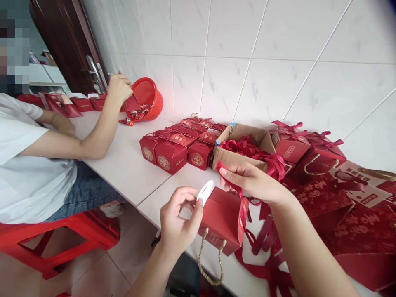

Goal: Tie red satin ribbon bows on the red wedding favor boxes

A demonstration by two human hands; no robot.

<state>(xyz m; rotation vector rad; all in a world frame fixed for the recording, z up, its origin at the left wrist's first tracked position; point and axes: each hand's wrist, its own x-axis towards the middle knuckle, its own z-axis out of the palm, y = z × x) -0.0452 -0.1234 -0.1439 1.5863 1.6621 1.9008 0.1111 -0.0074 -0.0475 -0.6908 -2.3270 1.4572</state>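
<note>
Two box labels (pixel 179 139) read "歡喜"; right hand (pixel 247 179) pinches red ribbon (pixel 229 175).

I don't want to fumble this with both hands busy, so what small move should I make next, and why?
I'd probably bring the red ribbon end to the slit in the white tab: your right hand pinches the ribbon close by, your left hand holds the tab by the red box, and no ribbon shows in the slit.
</note>
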